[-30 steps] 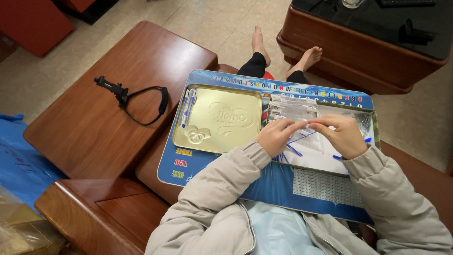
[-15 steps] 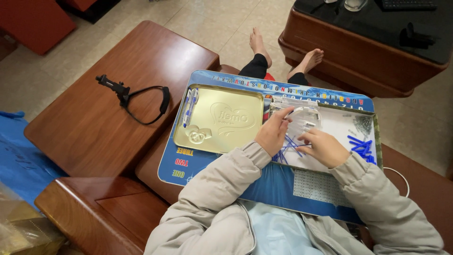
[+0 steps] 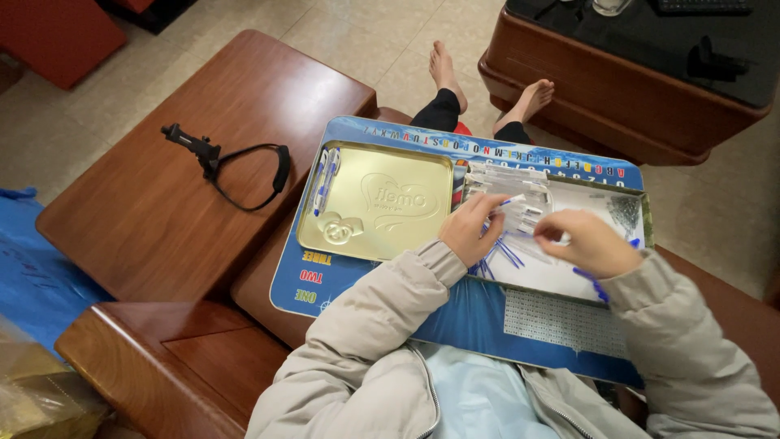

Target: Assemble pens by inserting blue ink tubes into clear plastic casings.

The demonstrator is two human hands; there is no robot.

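A blue lap board (image 3: 325, 280) rests on my knees. On it sit a gold tin lid (image 3: 378, 213) and, to its right, an open tin tray (image 3: 646, 213) lined in white with loose blue pen parts (image 3: 497, 254) and clear packets (image 3: 508, 180). My left hand (image 3: 470, 229) pinches a thin white-and-blue pen piece over the tray. My right hand (image 3: 587, 241) is closed on small blue pieces beside it, a little apart from the left hand. Two pens (image 3: 325, 179) lie at the lid's left edge.
A brown wooden armrest table (image 3: 187, 171) at my left carries a black strap with a clip (image 3: 236, 167). A dark wooden coffee table (image 3: 642, 73) stands beyond my bare feet (image 3: 487, 85). Blue plastic (image 3: 32, 268) lies on the floor at left.
My right hand has swept left and back from the tray's right side toward the centre. My left hand has lifted a pen piece over the tray. The view has drawn closer.
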